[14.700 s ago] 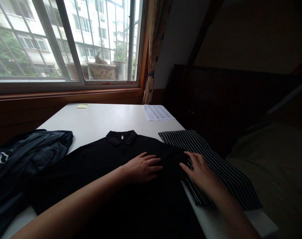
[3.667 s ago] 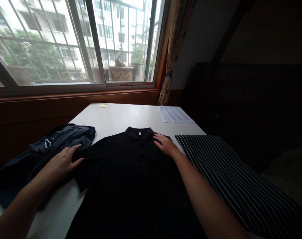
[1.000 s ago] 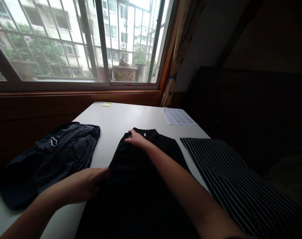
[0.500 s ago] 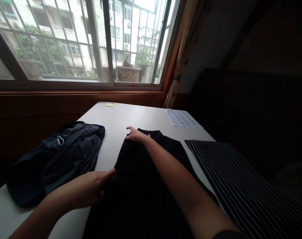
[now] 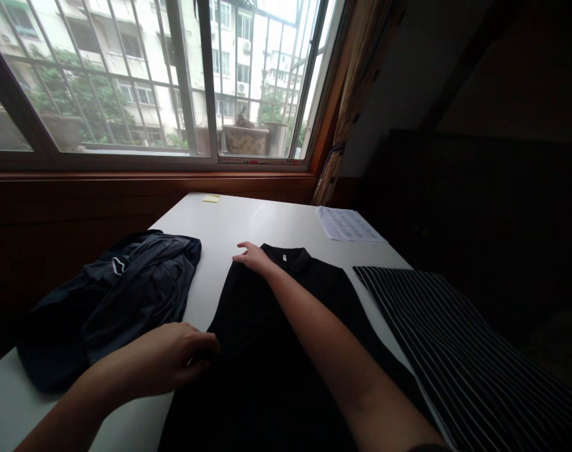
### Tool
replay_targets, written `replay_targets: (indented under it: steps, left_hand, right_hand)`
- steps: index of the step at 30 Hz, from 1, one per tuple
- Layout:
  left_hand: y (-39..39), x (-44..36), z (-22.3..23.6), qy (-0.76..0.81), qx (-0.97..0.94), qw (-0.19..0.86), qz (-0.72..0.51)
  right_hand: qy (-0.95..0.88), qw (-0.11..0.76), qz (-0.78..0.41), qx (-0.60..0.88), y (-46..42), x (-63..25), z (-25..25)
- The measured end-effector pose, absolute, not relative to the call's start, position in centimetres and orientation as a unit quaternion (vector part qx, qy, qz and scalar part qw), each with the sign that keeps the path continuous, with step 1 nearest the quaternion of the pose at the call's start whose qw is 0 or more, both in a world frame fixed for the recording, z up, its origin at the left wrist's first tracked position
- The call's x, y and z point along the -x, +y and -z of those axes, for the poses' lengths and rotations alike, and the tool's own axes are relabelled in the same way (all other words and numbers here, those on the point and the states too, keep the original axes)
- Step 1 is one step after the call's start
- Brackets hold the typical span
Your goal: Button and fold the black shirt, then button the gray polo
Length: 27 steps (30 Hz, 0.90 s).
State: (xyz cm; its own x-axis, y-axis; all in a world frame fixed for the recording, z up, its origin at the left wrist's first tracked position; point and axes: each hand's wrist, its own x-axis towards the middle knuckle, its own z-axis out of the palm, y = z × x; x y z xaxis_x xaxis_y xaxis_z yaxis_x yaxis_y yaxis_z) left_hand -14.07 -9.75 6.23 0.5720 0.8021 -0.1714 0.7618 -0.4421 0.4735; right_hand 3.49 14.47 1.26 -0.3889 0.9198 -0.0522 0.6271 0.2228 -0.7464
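Worktop [image 5: 267,216] white. Collared shirt [image 5: 248,314], near centre: plain black, pale neck label [image 5: 284,257]. Bundled garment [image 5: 139,282], left: dark blue-grey, white mark. Folded cloth [image 5: 436,320], right: black, thin pale stripes. Far left, note [image 5: 211,198]: yellow.

Legible text: none that I can make out. Collar label [image 5: 284,257], white, on the black polo shirt [image 5: 276,314]: too small for me to read. Printed sheets [image 5: 350,225], on the white table [image 5: 262,223]: rows of print, illegible. Window-frame strip [image 5: 252,162]: red and dark markings, unreadable to me.
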Motion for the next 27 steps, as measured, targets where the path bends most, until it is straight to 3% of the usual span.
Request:
replay_targets:
  steps: [6, 19, 27]
  left_hand:
    - [-9.4, 14.4, -5.6, 0.504, -0.837, 0.202, -0.065]
    - [-9.1, 15.1, -5.0, 0.494, -0.819, 0.290, -0.025]
    - [-8.4, 14.1, -5.3, 0.447, -0.874, 0.156, -0.111]
  right_hand:
    - [-0.767, 0.182, -0.361, 0.499, 14.6, -4.3, -1.3]
    - [-0.823, 0.209, -0.231, 0.475, 12.7, -3.2, 0.0]
    - [-0.863, 0.235, -0.066, 0.443, 8.7, -3.1, -0.9]
